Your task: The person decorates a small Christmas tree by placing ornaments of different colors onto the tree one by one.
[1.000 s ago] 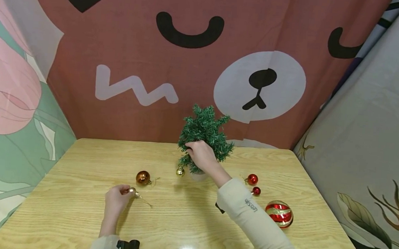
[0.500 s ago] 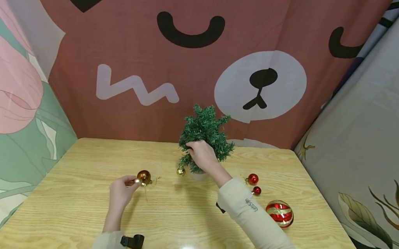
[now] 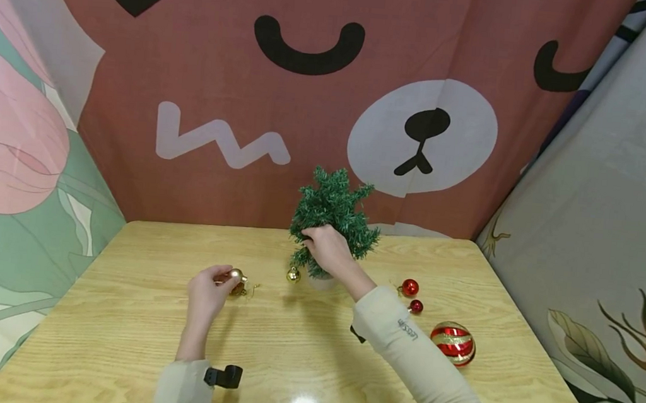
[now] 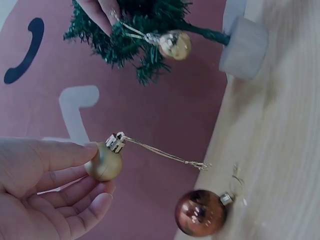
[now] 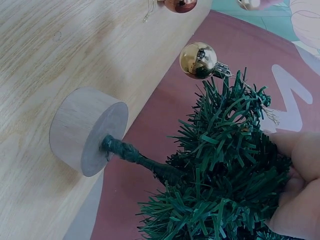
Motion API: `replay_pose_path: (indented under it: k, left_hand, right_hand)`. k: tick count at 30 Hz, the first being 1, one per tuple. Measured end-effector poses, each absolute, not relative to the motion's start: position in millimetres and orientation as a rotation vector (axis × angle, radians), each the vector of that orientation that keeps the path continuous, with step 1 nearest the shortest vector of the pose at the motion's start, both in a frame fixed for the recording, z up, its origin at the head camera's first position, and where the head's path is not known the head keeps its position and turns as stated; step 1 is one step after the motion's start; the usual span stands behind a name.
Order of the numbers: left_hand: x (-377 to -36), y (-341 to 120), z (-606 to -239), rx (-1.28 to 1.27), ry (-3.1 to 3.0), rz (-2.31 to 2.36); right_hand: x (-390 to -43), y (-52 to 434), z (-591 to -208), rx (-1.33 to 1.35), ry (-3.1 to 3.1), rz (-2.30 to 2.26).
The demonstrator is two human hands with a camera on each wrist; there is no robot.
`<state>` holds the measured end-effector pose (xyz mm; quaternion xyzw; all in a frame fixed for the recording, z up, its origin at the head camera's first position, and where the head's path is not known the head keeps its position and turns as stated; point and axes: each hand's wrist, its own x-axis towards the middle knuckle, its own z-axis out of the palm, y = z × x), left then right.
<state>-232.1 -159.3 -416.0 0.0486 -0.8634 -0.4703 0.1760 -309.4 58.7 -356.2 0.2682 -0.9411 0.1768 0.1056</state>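
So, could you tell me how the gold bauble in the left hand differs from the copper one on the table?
The gold bauble is smaller and matte; the copper bauble is larger, darker and glossy. The gold one is pinched in the left hand above the table; the copper one rests on it. Both are round with metal caps and string loops.

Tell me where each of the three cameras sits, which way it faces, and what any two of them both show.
Head: worn high, facing forward and down at the wooden table; shows both forearms, left hand, right hand.
Left wrist: beside the left palm, facing the small matte gold bauble its fingers pinch; the copper bauble lies beyond.
Right wrist: low, facing the little green artificial tree in the right hand's grip; round wooden base.
Both wrist views share the shiny gold bauble hanging on the tree.
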Motion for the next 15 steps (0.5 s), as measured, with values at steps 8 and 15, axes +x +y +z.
replay_pose_path:
  k: [8,15]
  left_hand:
    - [-234,-150,-405,0.15,-2.416,-1.391]
    - [-236,-143,-395,0.119,-2.354,-1.414]
  right_hand:
    - [-308,59,-356,0.776,-2.781,0.503]
    - [-307,58,-355,0.78,-2.772,0.491]
